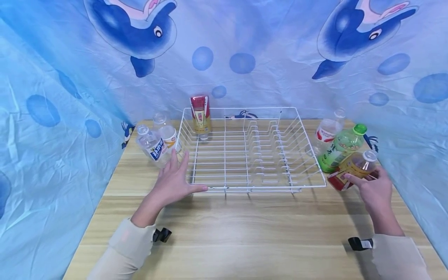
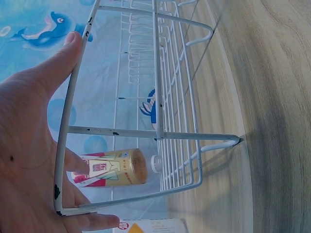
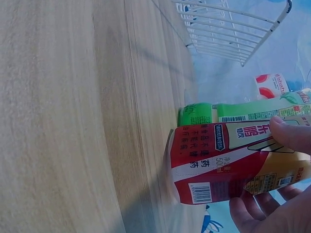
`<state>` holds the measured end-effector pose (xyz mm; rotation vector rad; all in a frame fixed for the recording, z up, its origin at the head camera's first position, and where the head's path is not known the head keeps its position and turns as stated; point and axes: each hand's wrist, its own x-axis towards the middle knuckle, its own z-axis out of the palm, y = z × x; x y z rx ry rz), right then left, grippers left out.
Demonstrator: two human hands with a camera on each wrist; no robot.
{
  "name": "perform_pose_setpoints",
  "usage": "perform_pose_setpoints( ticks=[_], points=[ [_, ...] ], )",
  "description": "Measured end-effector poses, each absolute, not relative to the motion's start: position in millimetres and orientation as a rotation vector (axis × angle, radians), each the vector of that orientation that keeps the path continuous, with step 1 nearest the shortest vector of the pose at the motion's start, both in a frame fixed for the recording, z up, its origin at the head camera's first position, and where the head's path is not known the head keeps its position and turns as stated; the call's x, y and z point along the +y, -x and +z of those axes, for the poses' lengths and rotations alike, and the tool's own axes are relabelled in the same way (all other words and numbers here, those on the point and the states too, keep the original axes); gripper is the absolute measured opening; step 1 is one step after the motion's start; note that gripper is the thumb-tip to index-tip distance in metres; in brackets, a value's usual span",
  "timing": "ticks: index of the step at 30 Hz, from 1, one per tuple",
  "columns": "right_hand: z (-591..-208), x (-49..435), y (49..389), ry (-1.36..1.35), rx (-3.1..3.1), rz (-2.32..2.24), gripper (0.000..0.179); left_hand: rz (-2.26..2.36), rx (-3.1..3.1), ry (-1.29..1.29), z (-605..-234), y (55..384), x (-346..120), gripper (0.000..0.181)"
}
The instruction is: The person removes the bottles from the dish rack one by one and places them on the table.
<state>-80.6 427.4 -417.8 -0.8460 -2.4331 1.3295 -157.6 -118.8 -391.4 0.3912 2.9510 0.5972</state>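
Observation:
My left hand [image 1: 174,179] is at the front left corner of a white wire dish rack [image 1: 225,189], its fingers spread and its thumb along the front rim. In the left wrist view its fingertips show past the corner wire. My right hand [image 1: 377,190] grips a red and gold bottle [image 3: 218,165] with a white cap, thumb on one side and fingers on the other. That bottle tilts to the right, low beside the rack's front right corner. Right behind it leans a green bottle [image 1: 341,147] with a green cap. Another red and gold bottle [image 1: 200,114] stands upside down in the rack's back left corner.
Two clear bottles, one with a blue label [image 1: 152,146] and one with a white and orange label [image 1: 168,134], stand left of the rack. A clear bottle with a red label [image 1: 327,130] is at the right. Behind the wooden table [image 1: 231,233] hangs a blue dolphin curtain [image 1: 280,89].

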Motion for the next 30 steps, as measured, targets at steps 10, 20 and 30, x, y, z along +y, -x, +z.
perform_pose_setpoints(
  ticks=[10,20,30],
  points=[
    [-419,430,80,0.832,-2.42,1.356,0.085,0.611,2.949,-0.356,-391,155,-118,0.134],
    [-420,428,81,0.735,-2.502,1.322,0.088,0.749,2.89,-0.415,-392,155,-130,0.127],
    [-395,422,76,0.757,-2.429,1.259,0.102,0.951,2.816,-0.492,-397,154,-141,0.123]
  ],
)
